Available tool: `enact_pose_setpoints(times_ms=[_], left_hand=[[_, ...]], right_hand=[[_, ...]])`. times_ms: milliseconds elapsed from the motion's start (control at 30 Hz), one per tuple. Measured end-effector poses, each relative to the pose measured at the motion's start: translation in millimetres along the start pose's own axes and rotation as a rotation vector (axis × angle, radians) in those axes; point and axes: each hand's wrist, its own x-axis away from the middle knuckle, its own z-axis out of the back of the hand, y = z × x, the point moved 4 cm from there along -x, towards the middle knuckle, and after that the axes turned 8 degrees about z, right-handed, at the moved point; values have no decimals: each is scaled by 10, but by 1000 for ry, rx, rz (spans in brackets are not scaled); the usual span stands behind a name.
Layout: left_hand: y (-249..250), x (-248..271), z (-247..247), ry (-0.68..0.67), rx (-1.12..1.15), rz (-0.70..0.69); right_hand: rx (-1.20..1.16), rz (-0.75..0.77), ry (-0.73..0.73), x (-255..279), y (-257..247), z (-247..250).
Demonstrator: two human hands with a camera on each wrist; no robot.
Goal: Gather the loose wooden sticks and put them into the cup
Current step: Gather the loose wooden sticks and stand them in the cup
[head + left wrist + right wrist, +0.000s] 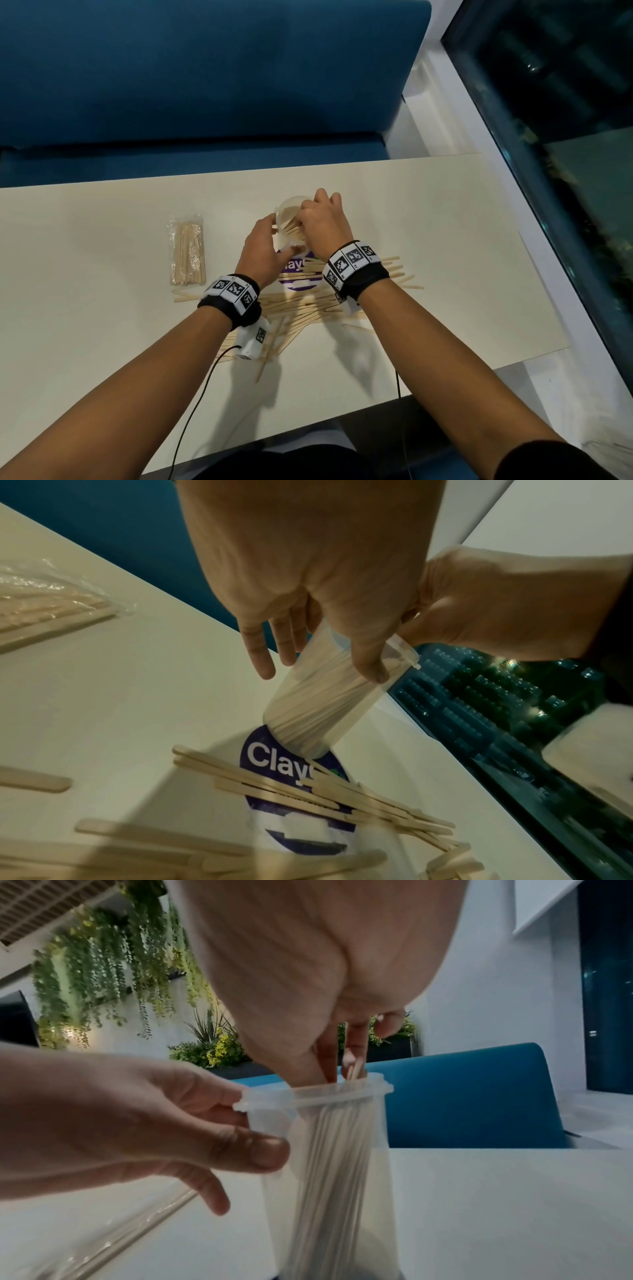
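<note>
A translucent plastic cup [287, 214] [318, 696] [329, 1150] stands tilted on the cream table, with several wooden sticks inside. My left hand [278, 236] [318, 656] [253, 1131] grips its wall just below the rim, thumb on one side and fingers on the other. At the cup's mouth, my right hand [305, 219] [342, 1066] pinches the tops of some sticks [356, 1069] that reach down into it. Many loose wooden sticks [301, 308] [308, 791] lie in a heap on the table under my wrists.
A sealed clear packet of sticks [187, 253] [51, 607] lies to the left. A round purple sticker [298, 275] [274, 753] sits under the cup's base. Beyond the table [445, 240] is a blue sofa [205, 85], and a dark window [565, 137] runs along the right.
</note>
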Motion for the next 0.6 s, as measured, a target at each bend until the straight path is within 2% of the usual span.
enact_pose_setpoints(times_ms=[67, 167, 233, 300, 400, 467, 533, 600], left_hand=[[-48, 25, 19, -44, -37, -17], [-304, 166, 123, -33, -167, -38], [-565, 349, 211, -29, -264, -89], [-817, 573, 298, -32, -365, -150], [-1192, 918, 444, 15, -501, -224], [-1498, 1184, 576, -9, -610, -193], [-1647, 1295, 597, -52, -674, -201], [-1606, 1240, 528, -69, -672, -224]], right_hand=[[-58, -4, 120, 70, -37, 10], [-260, -37, 490, 309, -115, 116], [-421, -44, 581, 499, -270, 99], [-557, -35, 495, 664, -501, -78], [-609, -8, 208, 860, -917, -574], [-558, 14, 17, 916, -1295, -927], [-429, 45, -127, 885, -1462, -1124], [-330, 76, -187, 808, -1428, -1192]])
